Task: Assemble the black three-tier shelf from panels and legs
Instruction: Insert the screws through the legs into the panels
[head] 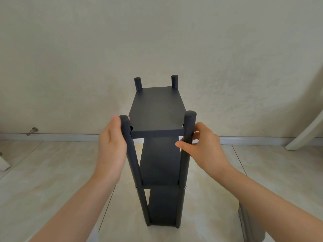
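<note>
— So, what are we gripping?
— Our left hand (111,142) is wrapped round the near left leg (130,154) close under its cap, fingers curled behind it, palm against the tube, forearm reaching up from below.
— And the other?
— Our right hand (204,147) pinches the near right leg (187,130) just below the top panel (157,110), thumb in front, fingers bent behind.
— Where does it stand?
— The shelf (162,163) stands upright on the floor (52,172), near the wall (157,41).

the fingers of the left hand (111,147) mostly hide behind the near left leg (130,154); a grey object (251,224) runs off the bottom edge.
</note>
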### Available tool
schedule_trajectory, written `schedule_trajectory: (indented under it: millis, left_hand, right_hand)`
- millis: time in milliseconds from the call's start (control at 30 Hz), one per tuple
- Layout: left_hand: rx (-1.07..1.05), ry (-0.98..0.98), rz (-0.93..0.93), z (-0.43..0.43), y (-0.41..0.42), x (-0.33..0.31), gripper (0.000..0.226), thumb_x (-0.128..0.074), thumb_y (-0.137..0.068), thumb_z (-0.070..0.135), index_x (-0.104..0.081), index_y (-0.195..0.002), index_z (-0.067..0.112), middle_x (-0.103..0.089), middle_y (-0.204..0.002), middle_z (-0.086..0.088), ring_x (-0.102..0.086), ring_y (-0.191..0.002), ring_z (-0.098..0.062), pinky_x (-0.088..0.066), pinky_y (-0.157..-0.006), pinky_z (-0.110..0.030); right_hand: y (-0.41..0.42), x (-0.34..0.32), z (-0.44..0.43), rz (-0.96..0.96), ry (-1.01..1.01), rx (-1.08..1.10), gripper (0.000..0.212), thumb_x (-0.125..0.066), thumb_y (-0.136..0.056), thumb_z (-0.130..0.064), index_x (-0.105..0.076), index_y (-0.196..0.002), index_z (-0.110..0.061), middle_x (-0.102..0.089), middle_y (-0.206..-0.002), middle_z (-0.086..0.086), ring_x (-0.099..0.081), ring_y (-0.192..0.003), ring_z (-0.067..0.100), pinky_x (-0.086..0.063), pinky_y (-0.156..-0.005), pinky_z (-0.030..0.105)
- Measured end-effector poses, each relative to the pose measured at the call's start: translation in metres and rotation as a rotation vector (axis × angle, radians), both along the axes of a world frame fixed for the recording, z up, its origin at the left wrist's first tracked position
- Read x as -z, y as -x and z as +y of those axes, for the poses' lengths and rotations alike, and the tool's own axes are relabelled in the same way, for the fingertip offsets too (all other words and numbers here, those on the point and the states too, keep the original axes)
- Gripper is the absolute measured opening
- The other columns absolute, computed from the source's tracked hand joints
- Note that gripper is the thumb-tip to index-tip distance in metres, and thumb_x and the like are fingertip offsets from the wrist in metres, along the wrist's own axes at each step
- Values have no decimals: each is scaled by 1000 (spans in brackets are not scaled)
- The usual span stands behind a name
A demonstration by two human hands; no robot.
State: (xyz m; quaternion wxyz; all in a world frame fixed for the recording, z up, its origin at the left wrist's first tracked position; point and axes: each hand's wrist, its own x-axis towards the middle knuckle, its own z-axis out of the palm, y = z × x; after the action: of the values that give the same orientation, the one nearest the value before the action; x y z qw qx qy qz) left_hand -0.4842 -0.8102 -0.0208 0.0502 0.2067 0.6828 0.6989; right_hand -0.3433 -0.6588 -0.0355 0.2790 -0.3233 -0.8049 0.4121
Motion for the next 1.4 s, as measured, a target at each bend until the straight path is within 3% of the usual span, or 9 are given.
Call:
schedule_trajectory:
  millis: [133, 367, 533, 633, 733, 900, 1200, 1300, 1400]
  left_hand:
    - [37, 58, 82, 9, 2, 13, 4, -61, -96, 42, -61, -100, 41, -65, -94, 37, -58, -94, 18, -41, -84, -18]
    - [119, -111, -49, 15, 37, 11, 14, -63, -93, 22, -70, -100, 32, -71, -111, 17, -62, -118, -9, -43, -111, -34]
    - [-125, -124, -148, 13, 37, 11, 31, -70, -95, 27, -51, -120, 25, -59, -118, 12, -63, -108, -2, -47, -92, -22]
    - [-304, -157, -345, 9, 17, 12, 50, -80, -86, 34, -42, -117, 23, -48, -116, 0, -55, -100, -13, -40, -83, -21]
    - [-116, -210, -593, 10, -9, 11, 35, -81, -85, 33, -56, -100, 14, -56, -85, 0, -57, -83, -14, -46, -100, -31]
    - [361, -213, -601, 24, -26, 7, 54, -69, -84, 43, -63, -125, 9, -73, -118, -10, -70, -112, -20, -48, -106, -38]
    - [396, -170, -555, 37, -36, 21, 39, -43, -106, 43, -71, -110, 15, -78, -105, -6, -75, -98, -15, -51, -84, -27]
    - [405, -170, -564, 36, -36, 21, 36, -44, -104, 45, -65, -115, 18, -76, -112, -4, -71, -107, -11, -46, -95, -26]
    - [410, -165, -565, 37, -37, 21, 37, -46, -102, 46, -63, -120, 19, -74, -118, -4, -67, -115, -14, -42, -104, -29]
  right_hand:
    - [0, 1, -1, -24, -25, -6, 32, -77, -84, -31, -55, -105, -20, -65, -96, -5, -67, -85, 16, -44, -63, 13]
    - [3, -2, -15, -25, -20, -76, 25, -69, -90, -17, -52, -108, -21, -66, -103, -5, -68, -93, 16, -57, -81, 27]
    - [9, -8, -29, -36, -47, -161, 21, -69, -91, -25, -52, -103, -28, -64, -92, -16, -66, -87, 5, -54, -85, 24]
    - [13, -10, -32, -49, -30, -192, 24, -76, -85, -30, -55, -96, -30, -61, -82, -21, -63, -77, -2, -52, -81, 20]
    - [13, -13, -27, -77, -59, -183, 22, -79, -81, -35, -60, -91, -28, -64, -81, -18, -66, -78, 1, -55, -80, 20]
    - [9, -11, -30, -144, -253, -116, 26, -68, -87, -47, -67, -92, -21, -69, -81, -8, -66, -74, 7, -55, -73, 22]
    - [5, -16, -28, -120, -218, -107, 34, -65, -89, -49, -76, -88, -17, -69, -70, -6, -65, -64, 6, -46, -64, 12]
    - [1, -19, -23, -84, -202, -49, 31, -73, -80, -54, -72, -83, -23, -67, -69, -11, -64, -65, 5, -47, -62, 15]
    - [0, -21, -23, -82, -295, -30, 42, -75, -76, -57, -57, -102, -30, -69, -92, -13, -65, -80, 7, -54, -72, 25]
